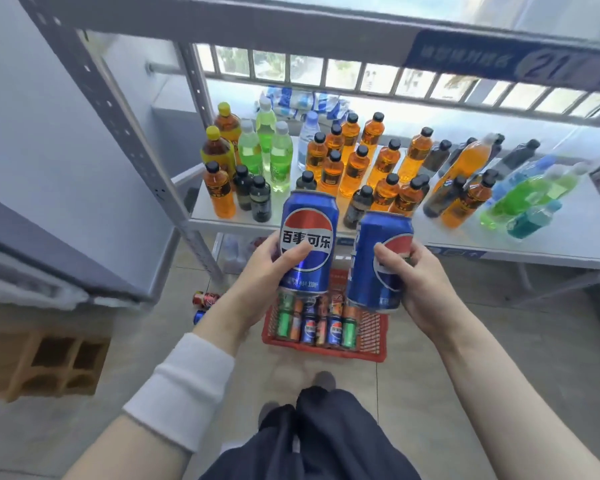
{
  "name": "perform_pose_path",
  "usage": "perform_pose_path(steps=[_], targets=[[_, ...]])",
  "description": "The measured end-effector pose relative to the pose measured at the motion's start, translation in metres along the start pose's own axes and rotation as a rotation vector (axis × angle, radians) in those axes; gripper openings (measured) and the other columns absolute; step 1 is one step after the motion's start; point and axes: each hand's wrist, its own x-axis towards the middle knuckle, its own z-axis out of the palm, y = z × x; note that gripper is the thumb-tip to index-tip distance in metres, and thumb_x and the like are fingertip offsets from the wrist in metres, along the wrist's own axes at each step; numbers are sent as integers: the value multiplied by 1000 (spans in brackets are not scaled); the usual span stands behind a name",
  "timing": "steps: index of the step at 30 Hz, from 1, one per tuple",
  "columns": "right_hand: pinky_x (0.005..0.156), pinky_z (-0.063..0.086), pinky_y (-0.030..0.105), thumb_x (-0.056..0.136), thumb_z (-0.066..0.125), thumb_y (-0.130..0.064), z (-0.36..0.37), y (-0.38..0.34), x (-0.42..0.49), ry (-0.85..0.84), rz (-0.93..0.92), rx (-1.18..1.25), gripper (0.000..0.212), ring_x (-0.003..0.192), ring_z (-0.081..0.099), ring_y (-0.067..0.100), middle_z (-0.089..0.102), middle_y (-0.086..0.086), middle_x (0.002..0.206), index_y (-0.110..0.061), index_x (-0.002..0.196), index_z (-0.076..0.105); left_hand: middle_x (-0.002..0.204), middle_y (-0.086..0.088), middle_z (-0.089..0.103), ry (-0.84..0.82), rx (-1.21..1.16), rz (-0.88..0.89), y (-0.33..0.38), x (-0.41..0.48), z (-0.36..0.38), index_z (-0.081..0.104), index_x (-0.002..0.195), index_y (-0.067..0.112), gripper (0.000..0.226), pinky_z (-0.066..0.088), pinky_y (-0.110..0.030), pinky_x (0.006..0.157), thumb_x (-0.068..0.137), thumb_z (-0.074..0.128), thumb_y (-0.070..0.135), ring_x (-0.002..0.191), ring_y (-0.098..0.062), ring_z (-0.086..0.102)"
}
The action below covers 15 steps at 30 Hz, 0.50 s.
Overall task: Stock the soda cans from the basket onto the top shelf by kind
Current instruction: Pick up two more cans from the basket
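My left hand [271, 271] grips an upright blue Pepsi can [309, 237] with its logo facing me. A second blue Pepsi can [378, 261], tilted slightly, is held in my right hand [420, 278]. Both cans hang in the air above a red plastic basket [371, 341] on the floor. Inside the basket lie several more cans [312, 323], green, orange and blue. The front rail of the top shelf [291, 29] crosses the upper part of the view, above both hands.
The middle shelf [568, 237] carries several bottles [354, 164] of orange, green, dark and blue drinks. Two loose cans [205, 299] lie on the tiled floor beside the shelf's left upright [146, 143]. A hollow brick [49, 362] sits at the lower left.
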Motion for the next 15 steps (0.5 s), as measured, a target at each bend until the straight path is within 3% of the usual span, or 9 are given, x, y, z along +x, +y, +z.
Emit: perform_pose_path(steps=[2,5,9,12,15], targets=[[64,53,21,57,76,-39,6,-28,2,21,-71,-102,69,93,68,19,69,3,99,-14,116,53,94,2,73,9,21,76,29,7,1,56,108,20,43,54,-25,71,70,69,36,89,-14,69],[69,51,21,51,75,-41,9,-74,12,68,-184,-182,78,93,65,18,66,2,101,-14,120,50,93,6,72,38,109,218,77,20,7,55,106,24,40,52,-20,70,71,74,32,87,-8,68],[49,42,8,52,85,-36,4,-136,37,51,-346,-197,72,73,63,5,63,-1,86,-11,111,53,91,8,71,56,213,391,136,47,15,53,103,26,45,50,-14,70,66,78,22,84,-1,67],[34,34,6,67,81,-20,-1,-178,61,27,-396,-195,53,53,58,-4,60,-1,80,-12,111,52,85,8,71,100,251,470,175,74,18,52,105,22,45,51,-14,69,66,75,15,80,-2,67],[46,42,6,70,75,-11,-2,-214,89,-8,-461,-216,54,59,60,-7,61,-3,81,-10,118,50,84,8,70,132,337,532,209,105,19,52,103,19,43,52,-16,71,69,77,9,78,0,66]])
